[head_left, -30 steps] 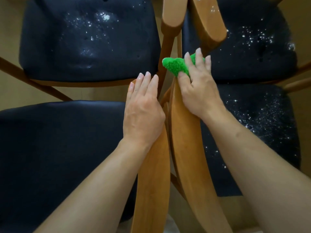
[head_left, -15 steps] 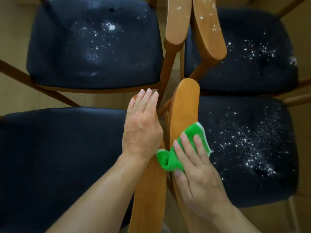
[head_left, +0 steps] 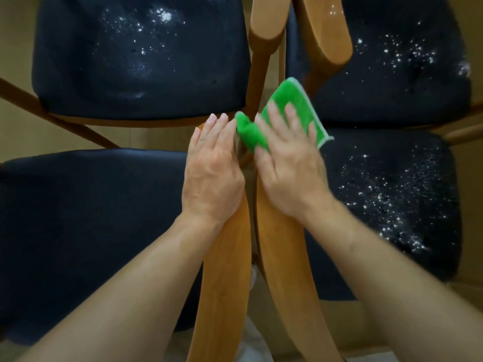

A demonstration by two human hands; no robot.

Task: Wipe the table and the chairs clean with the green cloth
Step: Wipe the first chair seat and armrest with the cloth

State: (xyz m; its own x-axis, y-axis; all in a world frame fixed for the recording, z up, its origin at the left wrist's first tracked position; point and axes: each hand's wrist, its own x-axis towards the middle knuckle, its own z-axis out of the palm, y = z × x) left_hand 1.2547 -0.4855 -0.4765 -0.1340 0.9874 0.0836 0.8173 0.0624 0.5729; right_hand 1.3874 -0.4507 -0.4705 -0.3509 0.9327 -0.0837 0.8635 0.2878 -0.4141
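Note:
Four wooden chairs with dark blue seats stand back to back below me. My right hand (head_left: 290,173) holds the green cloth (head_left: 295,95) over the top end of the near right chair's backrest (head_left: 285,270). Its fingers are spread on the cloth and its thumb pins the bunched end on the rail's other side. My left hand (head_left: 211,173) rests flat on the top of the near left backrest (head_left: 222,270). The near left seat (head_left: 91,231) shows no specks. White powder dots the near right seat (head_left: 392,199).
The far left seat (head_left: 141,56) and far right seat (head_left: 392,61) carry white powder too. Their backrests (head_left: 329,35) rise just beyond my hands, with a few white flecks. A tan floor shows between the chairs.
My right hand slid the cloth down the near right backrest toward me, then back up to its top end. My left hand stayed on the left backrest.

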